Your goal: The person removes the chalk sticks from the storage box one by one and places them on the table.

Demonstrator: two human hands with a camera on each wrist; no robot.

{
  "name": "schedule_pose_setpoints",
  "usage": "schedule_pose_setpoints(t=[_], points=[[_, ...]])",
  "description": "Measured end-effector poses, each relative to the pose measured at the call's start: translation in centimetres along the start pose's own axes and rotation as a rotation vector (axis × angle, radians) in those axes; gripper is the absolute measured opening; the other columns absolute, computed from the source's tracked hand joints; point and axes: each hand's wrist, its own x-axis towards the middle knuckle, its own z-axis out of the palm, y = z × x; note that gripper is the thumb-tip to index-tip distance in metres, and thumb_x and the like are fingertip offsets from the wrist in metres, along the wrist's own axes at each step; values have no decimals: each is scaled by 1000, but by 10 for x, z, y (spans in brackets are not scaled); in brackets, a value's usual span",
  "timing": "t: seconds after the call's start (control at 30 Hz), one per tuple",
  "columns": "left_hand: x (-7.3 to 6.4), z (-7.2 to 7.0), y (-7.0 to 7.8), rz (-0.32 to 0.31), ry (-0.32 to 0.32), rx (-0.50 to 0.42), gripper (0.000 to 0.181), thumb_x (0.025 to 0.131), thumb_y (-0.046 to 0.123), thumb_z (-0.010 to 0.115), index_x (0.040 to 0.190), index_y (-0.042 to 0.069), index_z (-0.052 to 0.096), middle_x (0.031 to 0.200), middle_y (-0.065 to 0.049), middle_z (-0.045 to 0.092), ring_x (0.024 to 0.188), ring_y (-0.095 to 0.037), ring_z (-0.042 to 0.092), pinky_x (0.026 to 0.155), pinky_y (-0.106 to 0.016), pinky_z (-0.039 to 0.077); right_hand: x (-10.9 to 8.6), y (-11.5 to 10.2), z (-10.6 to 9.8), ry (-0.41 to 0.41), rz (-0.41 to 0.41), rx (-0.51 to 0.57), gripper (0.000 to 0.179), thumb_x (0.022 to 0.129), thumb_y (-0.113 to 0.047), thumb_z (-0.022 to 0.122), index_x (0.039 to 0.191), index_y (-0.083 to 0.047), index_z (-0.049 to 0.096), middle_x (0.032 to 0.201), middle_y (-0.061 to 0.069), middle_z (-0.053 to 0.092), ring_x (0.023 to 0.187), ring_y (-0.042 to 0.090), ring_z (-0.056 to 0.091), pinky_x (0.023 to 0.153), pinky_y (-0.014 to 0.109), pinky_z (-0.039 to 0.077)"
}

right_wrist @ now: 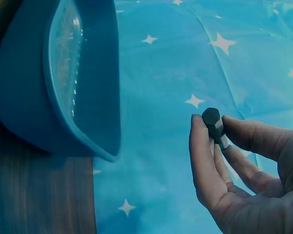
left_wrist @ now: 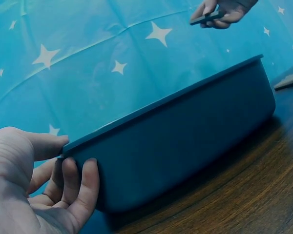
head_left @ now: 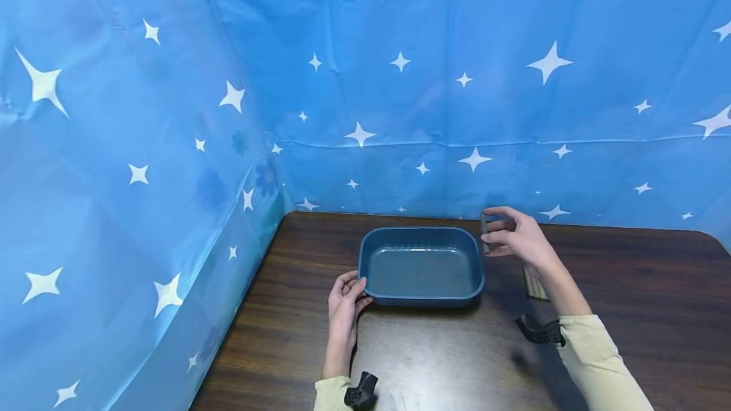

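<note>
A blue rectangular basin (head_left: pixel 421 302) with rounded corners stands on the table, nothing inside it. My left hand (head_left: pixel 344 302) grips its near left corner; the left wrist view shows the thumb on the rim (left_wrist: pixel 112 126) and the fingers against the outer wall. Raised beside the basin's right end, my right hand (head_left: pixel 518 238) pinches a short grey-green hexagonal stick (right_wrist: pixel 212 118) between thumb and fingers. In the head view this stick (head_left: pixel 485 234) is held nearly upright, close to the basin's far right corner.
Several similar sticks (head_left: pixel 535 287) lie side by side on the dark wooden table (head_left: pixel 645 309), partly hidden by my right forearm. A blue star-patterned cloth (head_left: pixel 434 100) hangs along the table's back and left edges. Black wrist mounts (head_left: pixel 361 391) sit at both sleeves.
</note>
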Motion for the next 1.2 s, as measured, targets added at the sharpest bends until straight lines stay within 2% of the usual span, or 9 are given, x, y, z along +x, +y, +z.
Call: schedule_pose_setpoints(t=[0.2, 0.47, 0.57, 0.77, 0.93, 1.13, 1.2], points=[[0, 0, 0, -4, 3, 3, 34, 99, 3, 66, 127, -9, 53, 91, -1, 59, 75, -9, 58, 64, -21, 55, -6, 4, -13, 12, -6, -10, 62, 101, -6, 64, 156, 3, 37, 135, 34, 51, 92, 14, 70, 79, 39, 63], [1, 0, -2, 12, -1, -7, 35, 98, 2, 65, 127, -11, 52, 90, -1, 60, 73, -8, 59, 63, -22, 55, -18, 18, -32, 38, 2, -30, 63, 102, -8, 64, 156, 5, 35, 135, 35, 49, 92, 12, 70, 81, 39, 63], [2, -1, -3, 11, 6, -5, 34, 98, 2, 66, 127, -11, 53, 90, -1, 60, 73, -8, 59, 63, -22, 55, -21, 25, -38, 61, 5, -61, 63, 102, -9, 64, 156, 6, 35, 137, 36, 50, 92, 9, 69, 81, 37, 63], [1, -2, -3, 6, 20, -4, 32, 99, 2, 66, 126, -9, 54, 91, -2, 61, 73, -8, 60, 62, -21, 55, -25, 38, -49, 105, 12, -112, 62, 103, -10, 64, 156, 6, 35, 138, 37, 51, 93, 8, 69, 84, 42, 62], [1, -1, -3, -7, 18, -15, 31, 99, 3, 66, 126, -8, 54, 90, -2, 61, 72, -8, 59, 62, -20, 55, -30, 50, -61, 127, 20, -110, 61, 103, -8, 63, 155, 7, 34, 135, 37, 53, 90, 4, 67, 83, 40, 62], [2, 0, -4, -10, 22, -13, 29, 98, 2, 65, 124, -6, 55, 90, -2, 61, 72, -8, 60, 61, -20, 55, -38, 68, -74, 131, 43, -92, 61, 104, -7, 61, 154, 10, 32, 128, 30, 57, 90, 3, 67, 83, 39, 62], [2, 1, -3, -9, 21, -13, 28, 98, 2, 66, 124, -6, 55, 91, -3, 61, 72, -8, 60, 61, -20, 55, -40, 74, -77, 137, 49, -105, 61, 104, -8, 61, 154, 11, 32, 129, 33, 56, 91, 4, 67, 82, 39, 62]])
